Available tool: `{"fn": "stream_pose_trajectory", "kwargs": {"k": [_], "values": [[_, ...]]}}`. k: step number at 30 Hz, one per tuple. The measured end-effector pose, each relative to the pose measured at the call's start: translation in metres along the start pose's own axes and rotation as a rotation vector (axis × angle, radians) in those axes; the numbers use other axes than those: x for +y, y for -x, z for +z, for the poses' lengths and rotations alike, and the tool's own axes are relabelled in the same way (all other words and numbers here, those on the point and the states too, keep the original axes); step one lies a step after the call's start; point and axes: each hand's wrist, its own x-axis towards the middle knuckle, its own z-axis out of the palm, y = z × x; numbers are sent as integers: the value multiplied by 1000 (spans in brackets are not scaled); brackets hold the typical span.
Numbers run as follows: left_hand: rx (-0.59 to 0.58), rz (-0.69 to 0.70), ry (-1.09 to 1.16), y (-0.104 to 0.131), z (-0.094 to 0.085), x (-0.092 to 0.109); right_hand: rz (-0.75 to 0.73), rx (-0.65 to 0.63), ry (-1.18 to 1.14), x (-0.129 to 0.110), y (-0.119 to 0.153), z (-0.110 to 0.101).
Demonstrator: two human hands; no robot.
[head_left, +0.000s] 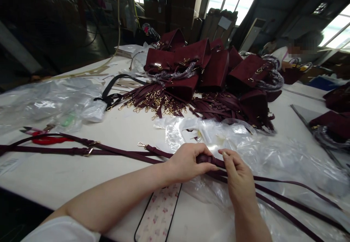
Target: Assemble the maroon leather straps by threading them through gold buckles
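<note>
My left hand [188, 162] pinches a burgundy bag strap [161, 152] near the middle of the table. My right hand [239, 171] grips the same strap just to the right, thumb and fingertips pressed together. A gold snap hook [142, 144] at the strap's end points left, away from my left hand. More burgundy straps run under both hands and off to the lower right. Two gold buckles, one a buckle [89, 152] on the lower strap, lie to the left. The part of the strap inside my left hand is partly hidden by the fingers.
Burgundy handbags [191, 58] are piled at the back, with many hooked straps [155, 98] before them. Clear plastic bags [290, 162] spread right, others left. Red-handled cutters [51, 138] lie left; a flower-patterned phone case [160, 213] lies in front. A co-worker [284, 56] is at the far right.
</note>
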Motion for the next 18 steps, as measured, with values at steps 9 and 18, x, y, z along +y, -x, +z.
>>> {"fn": "stream_pose_trajectory", "kwargs": {"k": [9,18], "values": [[-14,-69,155,0,2,1,-66,-182,-230,-3,9,3],[-54,1,252,1,0,6,-130,-278,-127,-7,18,14]]}}
